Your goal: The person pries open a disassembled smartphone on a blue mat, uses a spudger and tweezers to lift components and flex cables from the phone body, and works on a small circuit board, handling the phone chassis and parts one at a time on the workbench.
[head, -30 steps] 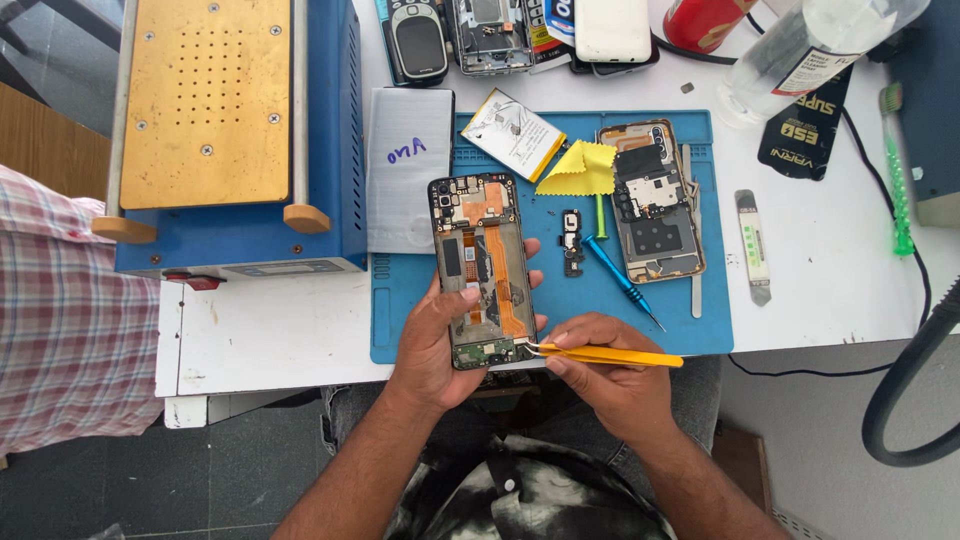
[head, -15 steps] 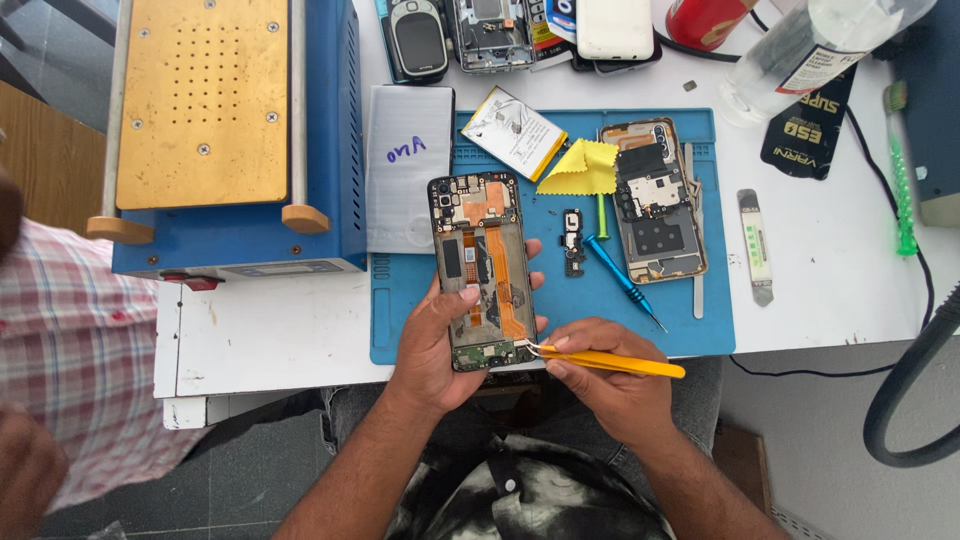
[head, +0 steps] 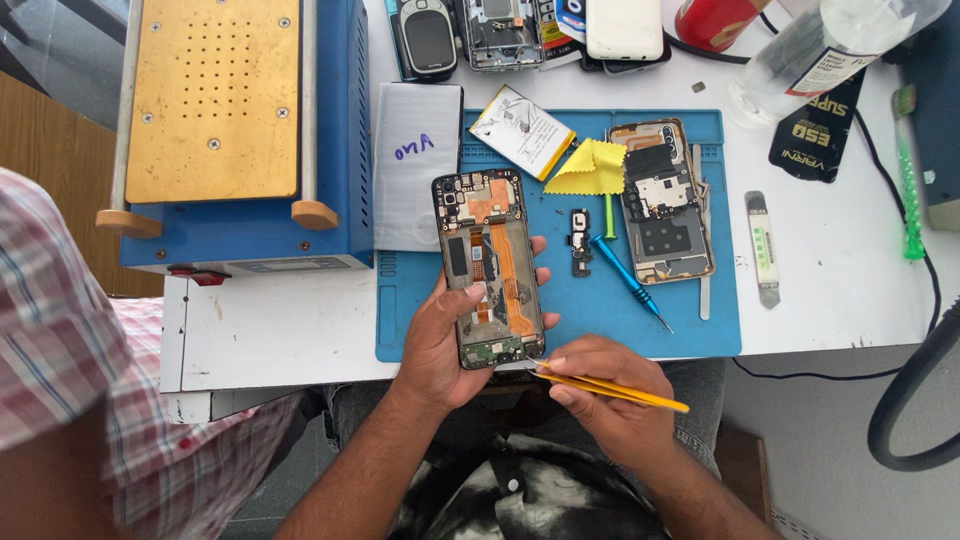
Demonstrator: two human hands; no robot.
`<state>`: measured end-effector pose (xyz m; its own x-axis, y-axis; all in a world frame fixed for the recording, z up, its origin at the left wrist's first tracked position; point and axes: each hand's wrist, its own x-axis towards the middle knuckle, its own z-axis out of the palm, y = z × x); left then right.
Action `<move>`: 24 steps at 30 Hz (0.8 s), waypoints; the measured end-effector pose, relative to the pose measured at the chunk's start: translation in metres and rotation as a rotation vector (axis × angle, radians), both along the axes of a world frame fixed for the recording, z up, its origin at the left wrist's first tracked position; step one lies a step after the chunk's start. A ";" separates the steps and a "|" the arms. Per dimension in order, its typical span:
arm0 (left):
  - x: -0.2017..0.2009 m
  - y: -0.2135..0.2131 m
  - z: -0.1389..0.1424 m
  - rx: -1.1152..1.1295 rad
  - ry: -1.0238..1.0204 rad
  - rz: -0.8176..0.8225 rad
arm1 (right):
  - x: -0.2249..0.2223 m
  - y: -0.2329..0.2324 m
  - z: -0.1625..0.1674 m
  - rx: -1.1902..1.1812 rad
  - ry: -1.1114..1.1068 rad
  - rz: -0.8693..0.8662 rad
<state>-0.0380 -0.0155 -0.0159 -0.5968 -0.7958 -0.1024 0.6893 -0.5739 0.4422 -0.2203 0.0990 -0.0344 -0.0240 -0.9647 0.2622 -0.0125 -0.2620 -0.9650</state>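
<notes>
Right hand point(head: 610, 395) at 6 o'clock low in frame, fingers pinched together on yellow tweezers point(head: 608, 388), tips pointing toward 9 o'clock and meeting the bottom edge of the opened phone point(head: 490, 268). Left hand point(head: 440, 345) just at 9 o'clock of the right one, fingers wrapped around the phone's lower half, thumb across the left side. Phone sits upright over the near edge of the blue mat point(head: 420, 320), back cover off (boards and orange flex showing). Toward 3 o'clock of the phone on the mat: a small black part point(head: 580, 242), a blue screwdriver point(head: 628, 280), then a second opened phone frame point(head: 662, 203). Further at 12: yellow cloth point(head: 588, 168), a flat battery point(head: 522, 131), a grey plate point(head: 416, 165). Far at 10 o'clock a blue machine with a brass top point(head: 215, 100). White bench point(head: 280, 330) carries it all. Another person's checked sleeve point(head: 60, 350) at 8 o'clock.
</notes>
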 end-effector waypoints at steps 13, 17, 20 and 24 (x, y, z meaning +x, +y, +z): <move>-0.002 0.002 -0.003 -0.025 -0.012 0.033 | 0.016 -0.003 0.005 -0.430 0.579 0.078; -0.002 0.003 -0.007 -0.013 0.016 0.042 | 0.027 -0.006 0.009 -0.345 0.706 -0.004; -0.001 0.004 -0.011 0.007 0.105 0.072 | 0.033 -0.007 0.013 -0.311 0.734 0.002; -0.001 0.005 -0.013 -0.023 0.071 0.084 | 0.035 -0.004 0.017 -0.274 0.769 0.022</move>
<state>-0.0390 -0.0101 -0.0291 -0.5328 -0.8451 -0.0440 0.7646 -0.5030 0.4029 -0.1850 0.0949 -0.0173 0.2767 -0.8621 0.4245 -0.6375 -0.4952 -0.5902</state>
